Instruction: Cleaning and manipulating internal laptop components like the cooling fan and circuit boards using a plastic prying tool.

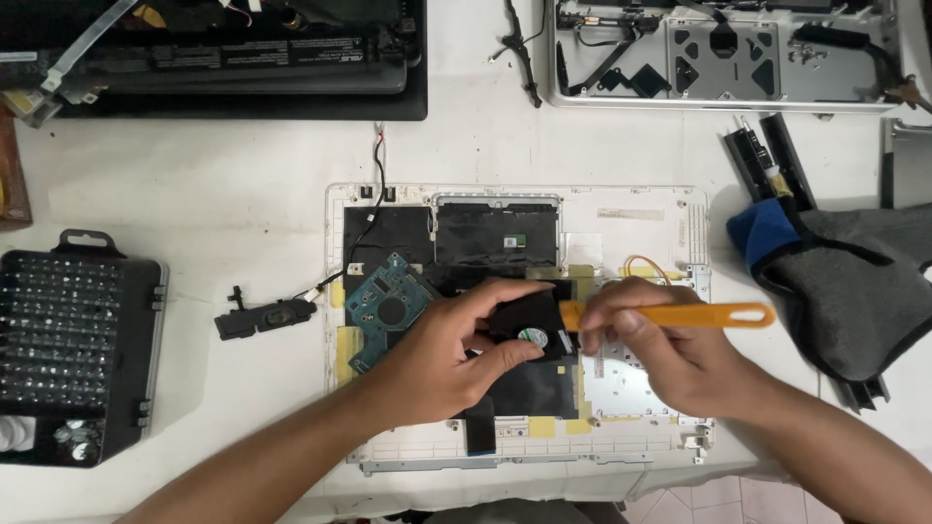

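A white laptop base point(641, 209) lies opened on the white table, with black film, yellow tape and a blue-green hard drive point(388, 306) inside. My left hand point(451, 354) grips a small black cooling fan point(529, 325) over the middle of the base. Beside it, my right hand point(660, 354) holds an orange plastic pry tool point(718, 315). The tool's tip sits at the fan's right edge, and its looped handle points right.
A black screwdriver bit case point(78, 354) stands at the left. A small black speaker on a wire point(262, 318) lies beside the base. Other opened laptops sit at the back left point(223, 68) and back right point(718, 53). A grey and blue cloth point(845, 281) lies at the right.
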